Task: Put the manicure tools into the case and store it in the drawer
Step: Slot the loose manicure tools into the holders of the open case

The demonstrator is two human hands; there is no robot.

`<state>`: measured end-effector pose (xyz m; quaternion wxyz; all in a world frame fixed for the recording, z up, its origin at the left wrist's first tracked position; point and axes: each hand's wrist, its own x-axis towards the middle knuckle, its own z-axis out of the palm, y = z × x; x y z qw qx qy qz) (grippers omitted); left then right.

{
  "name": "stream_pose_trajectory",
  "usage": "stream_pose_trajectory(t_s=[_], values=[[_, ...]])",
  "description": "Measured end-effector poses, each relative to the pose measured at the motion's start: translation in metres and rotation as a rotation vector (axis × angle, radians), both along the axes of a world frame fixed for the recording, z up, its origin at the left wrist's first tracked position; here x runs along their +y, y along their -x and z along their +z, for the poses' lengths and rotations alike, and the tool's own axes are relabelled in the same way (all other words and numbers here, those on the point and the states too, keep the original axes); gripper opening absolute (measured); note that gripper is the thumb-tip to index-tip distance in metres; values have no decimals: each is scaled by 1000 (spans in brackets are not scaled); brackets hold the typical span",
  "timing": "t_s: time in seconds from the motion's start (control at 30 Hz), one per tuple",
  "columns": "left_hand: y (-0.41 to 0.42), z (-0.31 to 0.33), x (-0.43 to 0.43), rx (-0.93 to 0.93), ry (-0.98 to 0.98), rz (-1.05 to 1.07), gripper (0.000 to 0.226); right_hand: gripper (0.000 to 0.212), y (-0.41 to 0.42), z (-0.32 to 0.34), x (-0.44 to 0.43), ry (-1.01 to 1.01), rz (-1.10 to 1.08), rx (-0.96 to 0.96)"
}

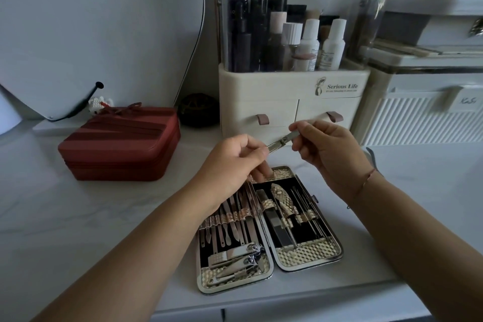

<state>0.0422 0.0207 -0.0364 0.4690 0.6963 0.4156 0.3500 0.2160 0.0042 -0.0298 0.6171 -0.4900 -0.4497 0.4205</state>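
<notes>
Tool in hand: a slim metal tool point(283, 140), held in the air above the far end of the case point(308, 252), not yet seated.
Left hand point(235, 162): pinches the tool's lower end between thumb and forefinger; the other fingers curl down toward the case.
Right hand point(329, 149): pinches the tool's upper end, fingers curled round it.
Case: lies open flat on the counter point(104, 217), near its front edge, both halves facing up.
Done: most loops look filled, with thin rods and clippers point(235, 256) in the left half, and a file, nippers and probes in the right.
Left to do, by my reckoning: seat this tool, close the case, carry it to a drawer.
Drawers point(258, 116): the two in the organizer point(261, 86) at the counter's back edge are closed.
Unclear: a thin grey object point(372, 154) behind the right wrist, too hidden to name.
</notes>
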Motion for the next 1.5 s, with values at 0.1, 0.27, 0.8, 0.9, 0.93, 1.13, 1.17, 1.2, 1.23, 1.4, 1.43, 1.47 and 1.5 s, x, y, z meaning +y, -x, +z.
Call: stream_pose_trajectory(t_s=[0.1, 0.27, 0.8, 0.9, 0.93, 1.13, 1.17, 1.2, 1.23, 1.4, 1.43, 1.47, 1.5], values=[[6, -6, 7, 240, -209, 142, 16, 20, -8, 1, 0, 24, -172, -107], [8, -13, 11, 463, -190, 10, 30, 22, -13, -1, -2, 38, -343, -614], [6, -21, 18, 318, -205, 28, 27, 19, -21, 0, -3, 32, -218, -815], [6, -21, 19, 314, -206, 26, 26, 19, -23, 0, -3, 34, -202, -809], [6, -21, 19, 311, -209, 26, 26, 19, -24, 0, -3, 33, -196, -812], [8, -21, 21, 261, -215, 53, 21, 18, -21, 2, -5, 72, -123, -734], [8, -21, 21, 258, -215, 56, 20, 18, -21, 2, -5, 86, -106, -705], [8, -20, 22, 254, -215, 57, 20, 18, -21, 2, -5, 101, -91, -679], [8, -20, 22, 248, -212, 58, 20, 18, -22, 2, -4, 117, -79, -658], [9, -21, 22, 220, -207, 65, 20, 17, -27, 1, -2, 174, -11, -637], [9, -21, 22, 219, -214, 67, 20, 17, -29, 1, -3, 172, 10, -648], [9, -21, 22, 217, -220, 69, 19, 17, -30, 2, -3, 165, 35, -661], [9, -21, 22, 216, -224, 70, 19, 17, -31, 3, -4, 157, 62, -670]])
